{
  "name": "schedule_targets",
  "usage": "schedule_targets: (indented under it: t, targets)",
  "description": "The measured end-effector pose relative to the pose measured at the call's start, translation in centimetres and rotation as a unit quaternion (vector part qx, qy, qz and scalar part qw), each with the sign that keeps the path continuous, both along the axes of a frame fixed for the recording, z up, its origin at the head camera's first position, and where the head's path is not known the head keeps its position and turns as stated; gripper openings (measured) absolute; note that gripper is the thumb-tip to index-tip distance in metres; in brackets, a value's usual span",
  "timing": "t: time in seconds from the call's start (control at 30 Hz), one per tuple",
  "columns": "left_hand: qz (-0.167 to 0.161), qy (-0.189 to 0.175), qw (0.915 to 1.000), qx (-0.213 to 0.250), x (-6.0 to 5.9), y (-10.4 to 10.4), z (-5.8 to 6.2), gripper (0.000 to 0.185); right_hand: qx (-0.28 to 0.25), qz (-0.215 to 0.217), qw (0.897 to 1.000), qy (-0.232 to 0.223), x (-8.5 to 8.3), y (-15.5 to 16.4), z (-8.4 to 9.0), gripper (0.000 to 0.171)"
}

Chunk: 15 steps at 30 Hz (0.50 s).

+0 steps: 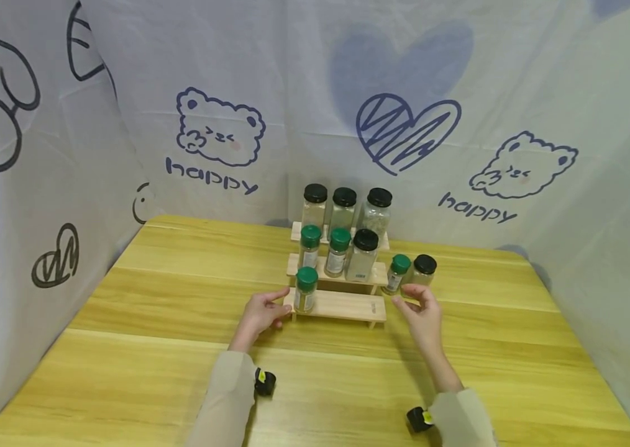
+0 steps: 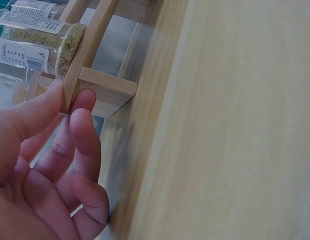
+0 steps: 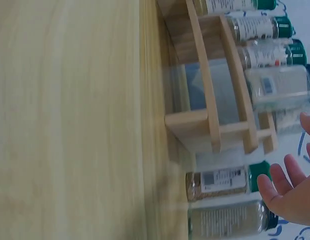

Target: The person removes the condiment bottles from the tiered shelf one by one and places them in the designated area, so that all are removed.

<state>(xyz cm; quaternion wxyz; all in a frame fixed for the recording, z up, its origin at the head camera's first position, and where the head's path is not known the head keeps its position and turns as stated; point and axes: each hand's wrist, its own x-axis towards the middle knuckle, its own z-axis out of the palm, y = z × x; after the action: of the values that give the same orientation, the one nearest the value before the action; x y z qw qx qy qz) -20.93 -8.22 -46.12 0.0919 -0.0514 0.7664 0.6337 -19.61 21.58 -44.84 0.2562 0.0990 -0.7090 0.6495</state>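
A three-tier wooden rack (image 1: pixel 348 304) carries spice jars. My left hand (image 1: pixel 261 313) pinches the left end of its lowest shelf, thumb above and fingertips below in the left wrist view. Close by on that shelf stands a green-capped jar (image 1: pixel 306 290), with yellowish-green contents. My right hand (image 1: pixel 425 315), fingers loosely bent and holding nothing, hovers near two jars on the table right of the rack: a green-capped jar (image 1: pixel 394 280) and a black-capped jar (image 1: pixel 423 270). In the right wrist view, its fingers (image 3: pixel 280 178) are by the green cap; whether they touch it I cannot tell.
The middle shelf bears two green-capped jars (image 1: pixel 337 253) and a larger black-capped jar (image 1: pixel 362 257). Three black-capped jars (image 1: pixel 343 211) stand on the top shelf. Behind the wooden table (image 1: pixel 181 366) hangs a white printed cloth (image 1: pixel 292 74), close to the rack's back.
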Motion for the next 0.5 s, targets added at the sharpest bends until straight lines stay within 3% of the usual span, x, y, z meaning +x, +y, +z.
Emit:
schedule_targets:
  t: [0.1, 0.2, 0.5]
  targets:
    - [0.0, -0.001, 1.0, 0.001, 0.0, 0.0, 0.0, 0.041, 0.033, -0.023, 0.999, -0.026, 0.7, -1.1, 1.0, 0.027]
    - [0.0, 0.0, 1.0, 0.001, 0.0, 0.0, 0.0, 0.041, 0.049, -0.027, 0.998, -0.029, 0.7, -1.7, 0.9, 0.026]
    - [0.001, 0.002, 1.0, -0.003, 0.0, 0.0, -0.1, 0.041, 0.039, 0.001, 0.999, -0.016, 0.6, -3.2, 0.6, 0.024]
